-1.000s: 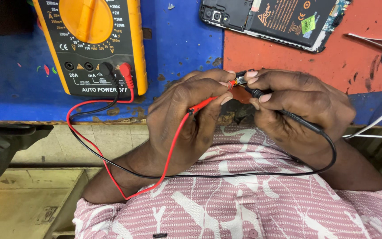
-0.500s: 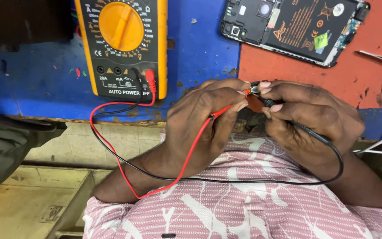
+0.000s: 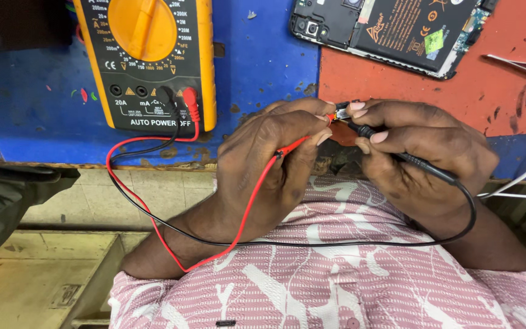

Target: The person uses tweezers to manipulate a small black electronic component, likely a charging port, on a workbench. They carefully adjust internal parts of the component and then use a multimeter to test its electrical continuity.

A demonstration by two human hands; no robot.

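My left hand (image 3: 275,158) pinches a red test probe (image 3: 293,146), whose red lead runs back to the yellow multimeter (image 3: 147,61) at the upper left. My right hand (image 3: 421,158) grips a black test probe (image 3: 415,161) with its black lead looping under both wrists. The two probe tips meet between my fingertips on a tiny part (image 3: 341,112) that is mostly hidden by my fingers. Both hands hover at the front edge of the blue and red bench (image 3: 263,67).
An opened phone (image 3: 391,30) with its back cover off lies on the red mat at the upper right. Metal tweezers (image 3: 518,61) rest at the far right. A white cable (image 3: 518,180) crosses the right edge. Pink patterned shirt fills the bottom.
The view has shifted a little, so the multimeter and phone sit further left than half a second ago. My hands keep the same hold, with the probe tips still together.
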